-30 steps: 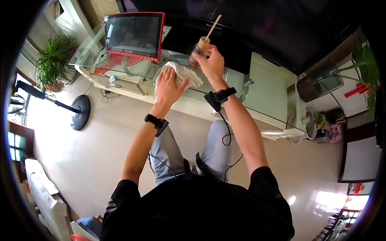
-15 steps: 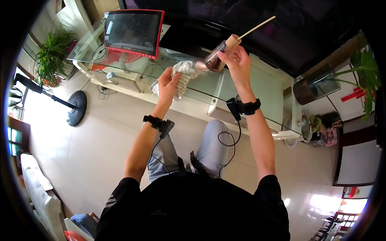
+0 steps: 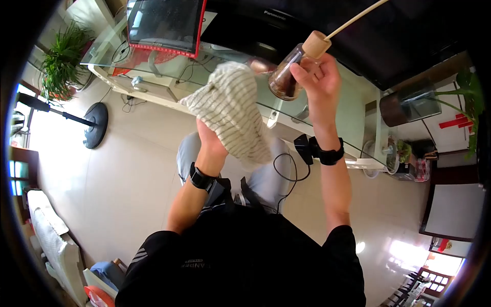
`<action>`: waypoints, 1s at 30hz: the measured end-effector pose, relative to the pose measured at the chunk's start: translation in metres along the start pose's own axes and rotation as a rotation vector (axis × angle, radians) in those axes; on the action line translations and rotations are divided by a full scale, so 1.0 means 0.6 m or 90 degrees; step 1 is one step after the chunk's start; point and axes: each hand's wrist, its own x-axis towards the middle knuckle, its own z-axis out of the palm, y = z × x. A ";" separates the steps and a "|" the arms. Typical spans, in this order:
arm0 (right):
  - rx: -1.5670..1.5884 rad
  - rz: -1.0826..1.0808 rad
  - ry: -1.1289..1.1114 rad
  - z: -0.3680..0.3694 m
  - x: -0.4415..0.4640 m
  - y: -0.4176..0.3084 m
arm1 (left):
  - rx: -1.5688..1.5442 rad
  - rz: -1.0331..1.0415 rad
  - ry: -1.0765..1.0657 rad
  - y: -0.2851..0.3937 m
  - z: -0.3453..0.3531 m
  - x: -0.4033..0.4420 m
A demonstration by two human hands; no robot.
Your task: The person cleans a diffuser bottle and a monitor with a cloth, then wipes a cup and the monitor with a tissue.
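My right hand (image 3: 323, 86) grips a small clear glass reed diffuser bottle (image 3: 284, 81), dark inside near its base. The bottle tilts, its wooden cap (image 3: 316, 44) up and to the right, and a thin wooden stick (image 3: 358, 18) juts from the cap. Lower and to the left, a white cloth with grey stripes (image 3: 232, 110) lies over my left hand (image 3: 209, 137), which holds it from beneath. The left fingers are hidden under the cloth. Cloth and bottle are apart. Both wrists wear black straps with small devices.
Ahead stands a glass-topped TV cabinet (image 3: 345, 110) bearing a large black television (image 3: 409, 36) and a red-framed screen (image 3: 163, 23). A glass vase (image 3: 409, 106) with a plant is on the right. A potted plant (image 3: 64, 64) and a black round stand base (image 3: 97, 125) are at left.
My left hand has drawn back toward me with the cloth, which now spreads over the fingers. My right hand, still gripping the bottle, has shifted slightly right. The view has moved closer to the hands.
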 end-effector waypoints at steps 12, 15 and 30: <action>-0.075 -0.016 -0.023 0.076 -0.051 -0.026 | 0.412 0.144 0.210 -0.105 0.061 0.003; -0.079 -0.021 -0.010 0.089 -0.067 -0.021 | 0.470 0.153 0.297 -0.105 0.040 -0.002; -0.311 -0.268 -0.073 0.110 -0.189 -0.046 | 0.744 0.275 0.157 -0.088 0.076 -0.086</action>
